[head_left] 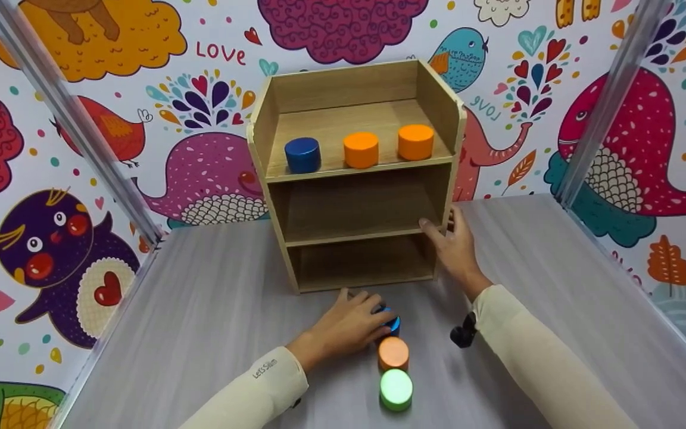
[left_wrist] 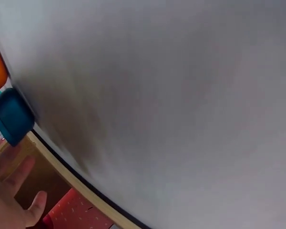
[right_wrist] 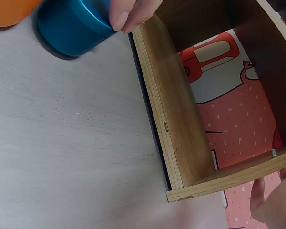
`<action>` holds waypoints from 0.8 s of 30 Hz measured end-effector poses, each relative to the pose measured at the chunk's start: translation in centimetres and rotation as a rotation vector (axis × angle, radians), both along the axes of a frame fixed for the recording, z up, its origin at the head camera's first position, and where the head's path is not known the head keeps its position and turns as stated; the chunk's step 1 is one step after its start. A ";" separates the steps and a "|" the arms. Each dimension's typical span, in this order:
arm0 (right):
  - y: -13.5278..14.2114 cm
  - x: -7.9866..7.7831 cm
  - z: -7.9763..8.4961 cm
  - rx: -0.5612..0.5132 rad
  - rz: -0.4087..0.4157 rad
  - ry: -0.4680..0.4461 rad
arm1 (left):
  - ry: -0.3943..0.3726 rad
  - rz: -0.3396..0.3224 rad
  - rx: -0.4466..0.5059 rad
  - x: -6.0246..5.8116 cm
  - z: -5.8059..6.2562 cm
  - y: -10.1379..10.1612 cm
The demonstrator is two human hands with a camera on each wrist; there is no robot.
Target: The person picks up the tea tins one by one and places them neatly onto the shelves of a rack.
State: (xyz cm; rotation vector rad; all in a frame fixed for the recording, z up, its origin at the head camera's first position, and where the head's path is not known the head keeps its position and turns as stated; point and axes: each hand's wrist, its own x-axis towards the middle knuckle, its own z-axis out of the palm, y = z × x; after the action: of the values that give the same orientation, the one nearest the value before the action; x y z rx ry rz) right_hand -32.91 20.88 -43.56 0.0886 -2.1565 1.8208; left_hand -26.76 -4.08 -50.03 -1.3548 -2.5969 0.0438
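My left hand (head_left: 349, 322) is at a blue cylinder (head_left: 392, 322) on the table, fingertips at its top and side. Its thumb sticks out toward the shelf, away from the cylinder. In the left wrist view, the fingers are spread below the blue cylinder (left_wrist: 12, 117). An orange cylinder (head_left: 393, 353) and a light green cylinder (head_left: 396, 389) stand in line with the blue one, toward me. With my right hand (head_left: 457, 247) I hold the wooden shelf (head_left: 355, 238) by its right side, thumb at the front edge and fingers around the outer face.
On the shelf's top level stand a dark blue cylinder (head_left: 303, 155) and two orange cylinders, one in the middle (head_left: 361, 150) and one at right (head_left: 415, 142). Patterned walls with metal posts (head_left: 611, 107) enclose the grey table (head_left: 200, 333) at the back and sides.
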 end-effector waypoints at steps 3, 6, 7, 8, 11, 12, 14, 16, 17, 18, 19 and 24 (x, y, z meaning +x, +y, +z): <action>0.2 -0.9 -1.1 0.001 -0.005 0.013 | 0.070 -0.006 -0.008 0.0 -0.2 0.1; 0.5 -1.9 -2.3 0.013 -0.022 0.022 | 0.108 -0.001 -0.003 0.1 -0.4 0.2; 0.6 -2.1 -2.5 0.019 -0.028 0.024 | 0.112 0.001 0.001 0.1 -0.6 0.3; 0.6 -2.2 -2.6 0.021 -0.032 0.027 | 0.113 0.003 0.002 0.1 -0.6 0.3; 0.7 -2.1 -2.5 0.032 -0.044 0.015 | 0.091 0.004 0.019 0.1 -0.9 0.4; 0.7 -2.0 -2.4 0.034 -0.044 0.010 | 0.080 0.005 0.024 0.1 -1.0 0.4; 0.6 -1.6 -2.0 0.031 -0.039 0.000 | 0.063 0.006 0.030 0.0 -1.1 0.5; 0.5 -1.1 -1.3 0.025 -0.028 -0.008 | 0.051 0.009 0.029 0.0 -1.1 0.5; 0.4 -0.8 -1.0 0.023 -0.028 -0.013 | 0.046 0.011 0.027 -0.1 -1.1 0.6; 0.3 -0.5 -0.7 0.021 -0.024 -0.015 | 0.040 0.013 0.025 -0.1 -1.1 0.6; 0.2 -0.2 -0.4 0.020 -0.022 -0.015 | 0.036 0.015 0.021 -0.1 -1.1 0.6; -0.1 0.4 0.2 0.036 -0.023 -0.025 | 0.010 0.024 0.025 -0.2 -1.1 0.6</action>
State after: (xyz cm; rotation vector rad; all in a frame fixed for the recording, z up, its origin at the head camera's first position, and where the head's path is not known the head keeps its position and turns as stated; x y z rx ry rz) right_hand -32.50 20.74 -43.32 0.0492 -2.1985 1.7808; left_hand -26.93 -3.50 -51.15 -1.3112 -2.5971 0.0211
